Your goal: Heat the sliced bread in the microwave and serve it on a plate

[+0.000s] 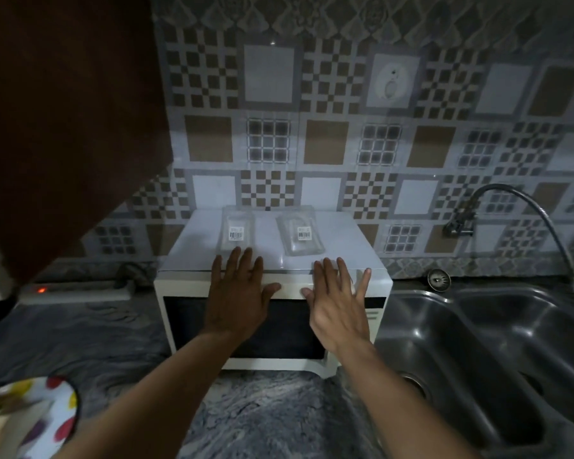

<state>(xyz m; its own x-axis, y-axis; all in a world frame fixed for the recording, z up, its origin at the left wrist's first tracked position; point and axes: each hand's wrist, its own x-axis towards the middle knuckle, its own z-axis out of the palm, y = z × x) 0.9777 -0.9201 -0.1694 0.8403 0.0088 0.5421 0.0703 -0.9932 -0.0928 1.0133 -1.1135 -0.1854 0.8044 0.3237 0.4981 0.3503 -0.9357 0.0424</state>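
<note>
**A:** Microwave (183,323) first. Where does it stand?

**B:** On the grey worktop (272,419), straight ahead at 12 o'clock. Its back is to the tiled wall and its door is closed.

**A:** And the hands?

**B:** Both are released, with fingers straight and spread, grasping nothing. The left hand (237,299) and the right hand (337,306) lie side by side over the oven's upper front edge. The fingertips reach onto its top, and the thumbs point toward each other without meeting.

**A:** Anything on top of it?

**B:** A clear packet (236,231) with a barcode label lies just beyond the left fingertips. A second clear packet (300,235) lies just beyond the right.

**A:** The plate and the bread?

**B:** A plate (70,402) with coloured dots sits at 7 o'clock, at the near edge of the worktop. Something pale lies on it, too blurred to call bread.

**A:** What else?

**B:** A steel sink (478,326) lies at 3 o'clock of the microwave, with a tap (511,200) at 2 o'clock. A power strip (77,291) with a red light lies at 9 o'clock
</note>
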